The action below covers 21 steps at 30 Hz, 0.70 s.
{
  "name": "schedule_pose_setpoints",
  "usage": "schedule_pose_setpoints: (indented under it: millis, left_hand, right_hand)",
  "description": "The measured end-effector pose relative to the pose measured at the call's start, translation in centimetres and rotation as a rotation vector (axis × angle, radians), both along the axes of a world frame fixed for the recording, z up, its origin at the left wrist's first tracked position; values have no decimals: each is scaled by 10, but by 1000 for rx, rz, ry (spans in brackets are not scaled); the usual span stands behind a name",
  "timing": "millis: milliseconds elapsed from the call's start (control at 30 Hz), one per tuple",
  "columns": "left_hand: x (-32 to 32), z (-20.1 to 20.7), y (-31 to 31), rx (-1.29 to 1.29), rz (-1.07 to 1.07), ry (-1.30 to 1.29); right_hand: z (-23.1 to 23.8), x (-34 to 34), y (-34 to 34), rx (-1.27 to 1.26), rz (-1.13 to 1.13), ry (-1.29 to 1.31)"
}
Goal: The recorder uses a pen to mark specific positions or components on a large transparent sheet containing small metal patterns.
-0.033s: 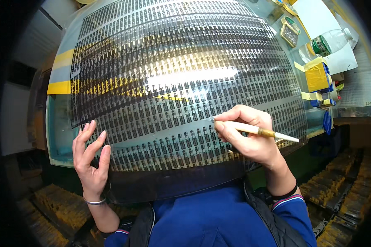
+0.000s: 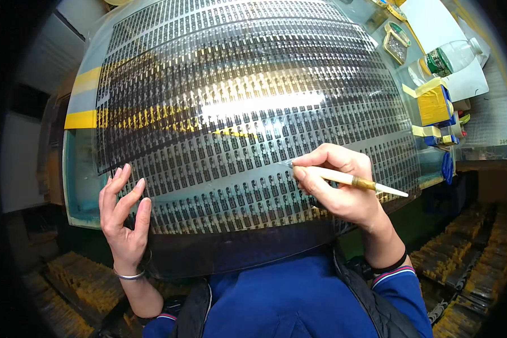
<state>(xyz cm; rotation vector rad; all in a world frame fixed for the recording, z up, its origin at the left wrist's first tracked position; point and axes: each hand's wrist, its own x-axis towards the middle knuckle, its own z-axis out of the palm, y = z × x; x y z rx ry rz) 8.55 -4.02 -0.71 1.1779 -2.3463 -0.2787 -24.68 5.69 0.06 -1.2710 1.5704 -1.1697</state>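
Observation:
A large clear film sheet (image 2: 253, 169) printed with rows of small dark patterns covers the glass-topped table and hangs over its near edge. In my right hand (image 2: 341, 180) is a slim cream-handled pen-like tool (image 2: 338, 175) with a brass band, held in a pencil grip. Its white end points right, while the working tip meets a plain strip between two printed rows; the fingers partly cover that tip, so its kind is unclear. My left hand (image 2: 123, 211) rests at the sheet's near left edge, fingers spread and holding nothing.
On the right side are a clear plastic bottle (image 2: 453, 56) with a green label, white paper (image 2: 468, 84), a small oval container (image 2: 397, 44) and a yellow-taped block (image 2: 434, 106). Racks of yellowish-edged items (image 2: 462, 248) stand low on both sides. Bright glare crosses the sheet.

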Motion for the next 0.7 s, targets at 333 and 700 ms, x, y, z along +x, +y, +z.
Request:
schedule_pose_setpoints:
  millis: [333, 700]
  left_hand:
    - [1, -3, 0, 0, 15, 16]
    - [3, -5, -1, 23, 15, -2]
  right_hand:
    - [6, -8, 0, -25, 144, 103]
    - [-2, -4, -1, -101, 62, 156]
